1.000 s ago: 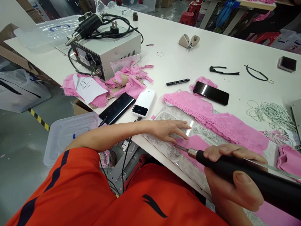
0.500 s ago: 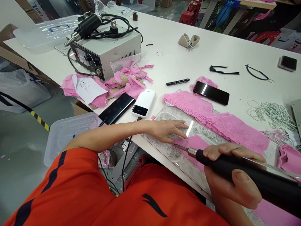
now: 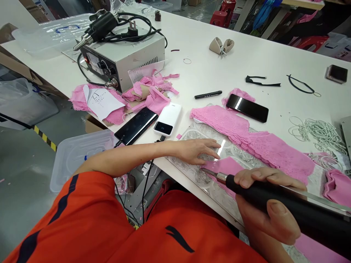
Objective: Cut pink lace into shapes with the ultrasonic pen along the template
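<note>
My left hand (image 3: 193, 150) lies flat with its fingers spread on a clear plastic template (image 3: 219, 150), close to a smooth pink fabric piece (image 3: 229, 167). My right hand (image 3: 270, 202) is wrapped around a thick black handheld cutter (image 3: 276, 199) with a slim metal blade. Its tip meets the left end of the pink piece, just below my left fingers. Grey-white patterned material shows beneath the template. Beyond my hands, a layered stack of pink lace fabric (image 3: 252, 140) stretches across the board. The cutter's rear end runs out of view at the right.
A grey generator box (image 3: 139, 54) carries a second black handpiece (image 3: 101, 27) and cables. Near it lie pink garments (image 3: 153, 91), a black phone (image 3: 135, 126) and a white power bank (image 3: 168, 118). Another phone (image 3: 248, 107), a marker (image 3: 208, 95) and white cord (image 3: 320, 131) lie farther right.
The cutter and my right hand have shifted slightly left, with the blade tip moving along the pink fabric's end. My left hand stays in nearly the same place.
</note>
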Demonstrator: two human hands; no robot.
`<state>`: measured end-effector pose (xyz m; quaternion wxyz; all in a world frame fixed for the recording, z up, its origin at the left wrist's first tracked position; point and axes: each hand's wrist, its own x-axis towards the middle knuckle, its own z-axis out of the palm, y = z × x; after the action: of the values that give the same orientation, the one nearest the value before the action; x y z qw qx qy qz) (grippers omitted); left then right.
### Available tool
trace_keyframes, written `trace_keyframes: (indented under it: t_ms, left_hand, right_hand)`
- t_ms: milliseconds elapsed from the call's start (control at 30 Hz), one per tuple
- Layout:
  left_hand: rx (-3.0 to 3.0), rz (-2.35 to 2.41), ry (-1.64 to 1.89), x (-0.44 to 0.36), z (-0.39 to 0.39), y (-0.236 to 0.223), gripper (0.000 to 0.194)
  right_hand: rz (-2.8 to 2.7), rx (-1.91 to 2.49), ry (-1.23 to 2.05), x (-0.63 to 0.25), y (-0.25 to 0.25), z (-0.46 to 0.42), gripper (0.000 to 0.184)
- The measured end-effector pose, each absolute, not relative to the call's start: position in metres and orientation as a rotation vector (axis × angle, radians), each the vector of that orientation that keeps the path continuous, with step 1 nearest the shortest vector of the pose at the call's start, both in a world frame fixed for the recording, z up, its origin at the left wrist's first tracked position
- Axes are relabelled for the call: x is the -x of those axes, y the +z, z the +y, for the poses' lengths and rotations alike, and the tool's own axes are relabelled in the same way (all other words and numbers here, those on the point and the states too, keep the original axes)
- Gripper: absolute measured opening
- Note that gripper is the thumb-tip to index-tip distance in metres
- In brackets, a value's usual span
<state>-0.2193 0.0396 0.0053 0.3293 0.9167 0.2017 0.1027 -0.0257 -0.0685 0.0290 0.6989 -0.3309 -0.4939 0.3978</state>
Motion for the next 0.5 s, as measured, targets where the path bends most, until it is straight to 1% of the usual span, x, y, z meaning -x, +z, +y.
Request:
trace_keyframes:
  t_ms: [167, 367, 500]
  left_hand:
    - [-2.369, 0.538, 0.323, 0.2182, 0.0393, 0.0031, 0.042]
    - [-2.369, 0.567, 0.249, 0.2193, 0.0392, 0.0071, 0.044]
    - [-2.391, 0.563, 0.28, 0.2205, 0.0389, 0.008, 0.044]
  right_hand:
    - [-1.103, 0.738, 0.896, 0.0263, 0.03, -0.0697, 0.022]
    - [-1.119, 0.709, 0.902, 0.025, 0.0307, -0.0687, 0.022]
    - [-1.12, 0.72, 0.892, 0.0254, 0.0307, -0.0691, 0.022]
